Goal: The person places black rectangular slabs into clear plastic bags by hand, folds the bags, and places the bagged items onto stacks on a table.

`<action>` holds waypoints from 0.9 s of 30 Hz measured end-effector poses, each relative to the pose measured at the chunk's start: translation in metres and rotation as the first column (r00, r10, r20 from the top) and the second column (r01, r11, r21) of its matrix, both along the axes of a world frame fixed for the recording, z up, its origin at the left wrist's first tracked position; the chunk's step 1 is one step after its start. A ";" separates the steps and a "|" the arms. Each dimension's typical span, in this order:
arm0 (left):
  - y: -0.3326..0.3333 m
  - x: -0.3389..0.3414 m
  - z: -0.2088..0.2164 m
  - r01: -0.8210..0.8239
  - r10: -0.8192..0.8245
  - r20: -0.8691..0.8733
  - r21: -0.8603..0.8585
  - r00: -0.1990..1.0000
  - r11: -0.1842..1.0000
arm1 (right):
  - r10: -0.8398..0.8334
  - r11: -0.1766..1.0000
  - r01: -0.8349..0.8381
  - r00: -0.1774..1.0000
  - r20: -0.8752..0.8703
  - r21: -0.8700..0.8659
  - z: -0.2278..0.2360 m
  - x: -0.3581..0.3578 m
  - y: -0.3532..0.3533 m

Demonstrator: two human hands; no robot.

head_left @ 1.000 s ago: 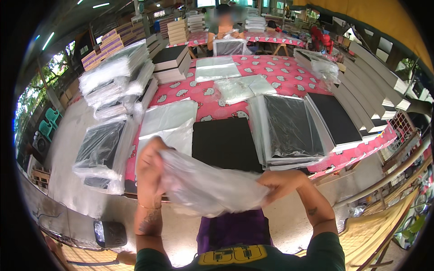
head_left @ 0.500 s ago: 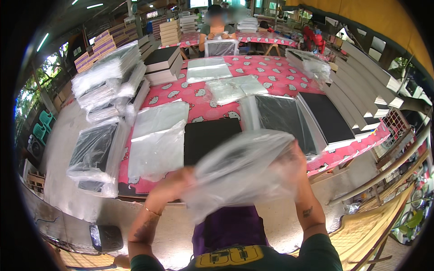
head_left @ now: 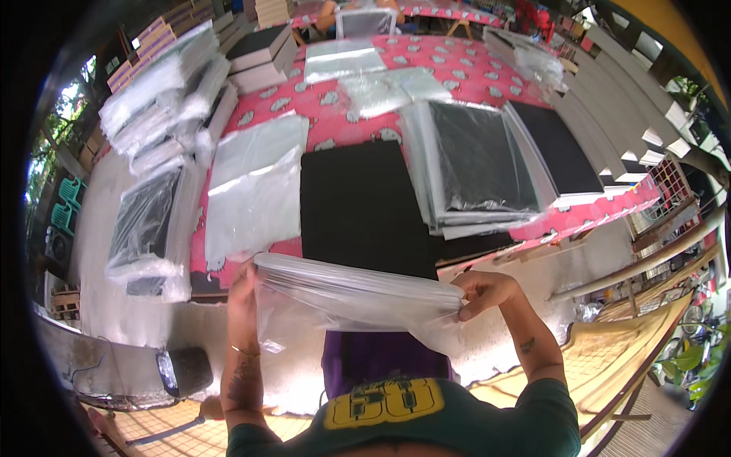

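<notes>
A clear plastic bag (head_left: 358, 293) is stretched sideways between my hands, at the table's near edge. My left hand (head_left: 243, 286) grips its left corner, fingers closed. At the other end, my right hand (head_left: 487, 292) pinches the right corner between thumb and fingers. Just beyond the bag lies a flat black board (head_left: 362, 202), whose near edge the plastic partly covers. Left of that board is a pile of clear plastic bags (head_left: 255, 190). To its right, bagged black boards (head_left: 483, 156) are stacked in shiny film.
Tall stacks of bagged boards (head_left: 164, 91) stand at the left, with another bagged pile (head_left: 148, 228) nearer. Bare black boards (head_left: 556, 152) and thick stacks (head_left: 617, 122) line the right side. More plastic sleeves (head_left: 396, 87) lie mid-table on the pink cloth (head_left: 472, 65). A person (head_left: 365, 11) sits opposite.
The bag has come down and toward me, from a blurred, billowing shape to a taut band. Both hands are lower and further apart. The view has tilted down, uncovering the black board.
</notes>
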State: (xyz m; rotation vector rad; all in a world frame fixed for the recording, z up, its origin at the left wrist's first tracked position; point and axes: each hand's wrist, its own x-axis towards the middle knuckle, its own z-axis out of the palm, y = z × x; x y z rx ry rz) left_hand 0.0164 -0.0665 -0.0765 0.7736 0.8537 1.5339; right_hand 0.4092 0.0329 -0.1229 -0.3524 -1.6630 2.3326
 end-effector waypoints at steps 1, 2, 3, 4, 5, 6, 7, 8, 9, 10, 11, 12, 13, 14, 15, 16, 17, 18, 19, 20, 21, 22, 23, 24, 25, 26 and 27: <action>-0.008 0.007 -0.007 -0.037 0.040 0.047 -0.077 0.998 0.996 | -0.078 0.995 0.083 0.993 0.093 -0.053 0.002 -0.002 -0.014; -0.017 0.013 -0.017 -0.067 0.082 0.090 -0.156 0.993 0.985 | -0.175 0.975 0.183 0.982 0.074 -0.128 -0.007 0.002 -0.024; -0.026 0.017 -0.027 -0.097 0.129 0.129 -0.230 0.983 0.968 | -0.271 0.940 0.278 0.961 0.063 -0.197 -0.019 0.007 -0.032; -0.036 0.015 -0.043 0.017 0.012 0.169 -0.166 0.985 0.986 | -0.359 0.895 0.360 0.932 0.051 -0.263 -0.030 0.009 -0.037; -0.043 -0.018 -0.104 0.139 -0.146 -0.108 -0.070 0.983 0.988 | -0.416 0.894 0.430 0.901 0.123 -0.124 -0.038 0.005 -0.046; -0.052 0.001 -0.101 0.041 -0.062 -0.163 -0.130 0.985 0.991 | -0.500 0.862 0.506 0.843 0.197 0.023 -0.053 0.003 -0.060; -0.061 0.029 -0.090 -0.071 0.029 -0.231 -0.176 0.972 0.982 | -0.576 0.818 0.547 0.779 0.248 0.179 -0.065 -0.001 -0.070; -0.066 0.045 -0.093 -0.221 0.155 -0.289 -0.212 0.945 0.952 | -0.727 0.647 0.611 0.674 0.130 0.456 -0.082 -0.007 -0.077; -0.071 0.055 -0.099 -0.307 0.228 -0.346 -0.194 0.910 0.932 | -0.818 0.550 0.693 0.558 0.136 0.465 -0.081 -0.019 -0.081; -0.068 0.067 -0.092 -0.359 0.261 -0.422 -0.171 0.868 0.918 | -0.893 0.438 0.759 0.429 0.135 0.481 -0.075 -0.033 -0.084; -0.063 0.075 -0.084 -0.407 0.290 -0.496 -0.144 0.818 0.902 | -0.948 0.317 0.807 0.290 0.132 0.498 -0.067 -0.047 -0.086; -0.060 0.073 -0.091 -0.412 0.299 -0.535 -0.102 0.790 0.906 | -0.952 0.306 0.825 0.267 0.148 0.475 -0.056 -0.058 -0.085; -0.055 0.070 -0.104 -0.412 0.310 -0.569 -0.056 0.762 0.909 | -0.947 0.320 0.824 0.278 0.159 0.468 -0.059 -0.061 -0.085; -0.054 0.067 -0.112 -0.411 0.322 -0.602 -0.011 0.731 0.912 | -0.942 0.334 0.822 0.288 0.170 0.461 -0.067 -0.063 -0.084; -0.054 0.063 -0.115 -0.392 0.309 -0.674 0.031 0.671 0.919 | -0.938 0.346 0.821 0.298 0.176 0.455 -0.069 -0.064 -0.081; -0.057 0.059 -0.114 -0.370 0.297 -0.740 0.071 0.604 0.926 | -0.934 0.356 0.782 0.294 0.201 0.512 -0.067 -0.064 -0.082; -0.058 0.058 -0.113 -0.383 0.292 -0.746 0.054 0.598 0.922 | -0.937 0.349 0.784 0.298 0.181 0.513 -0.067 -0.063 -0.082; -0.057 0.058 -0.109 -0.396 0.287 -0.752 0.039 0.593 0.918 | -0.939 0.343 0.786 0.304 0.162 0.514 -0.069 -0.063 -0.083; -0.056 0.059 -0.099 -0.439 0.292 -0.700 -0.034 0.652 0.898 | -0.940 0.338 0.788 0.309 0.144 0.514 -0.070 -0.063 -0.083; -0.054 0.060 -0.093 -0.473 0.301 -0.642 -0.109 0.705 0.875 | -0.941 0.337 0.797 0.299 0.157 0.501 -0.071 -0.065 -0.084; -0.055 0.059 -0.094 -0.458 0.281 -0.626 -0.138 0.728 0.878 | -0.941 0.337 0.807 0.290 0.171 0.485 -0.069 -0.070 -0.086; -0.055 0.057 -0.096 -0.442 0.260 -0.608 -0.167 0.750 0.881 | -0.942 0.336 0.817 0.281 0.186 0.469 -0.066 -0.073 -0.087; -0.056 0.057 -0.097 -0.424 0.239 -0.590 -0.196 0.771 0.884 | -0.950 0.311 0.852 0.259 0.177 0.421 -0.062 -0.075 -0.089; -0.058 0.057 -0.094 -0.425 0.257 -0.612 -0.143 0.748 0.894 | -0.957 0.283 0.884 0.235 0.168 0.373 -0.057 -0.077 -0.090; -0.060 0.057 -0.088 -0.424 0.277 -0.632 -0.090 0.724 0.901 | -0.964 0.253 0.912 0.211 0.159 0.323 -0.055 -0.078 -0.091; -0.064 0.056 -0.089 -0.405 0.287 -0.615 -0.058 0.735 0.912 | -0.977 0.211 0.931 0.191 0.094 0.299 -0.062 -0.073 -0.092; -0.068 0.055 -0.089 -0.387 0.299 -0.595 -0.023 0.746 0.922 | -0.985 0.172 0.947 0.171 0.027 0.272 -0.074 -0.063 -0.094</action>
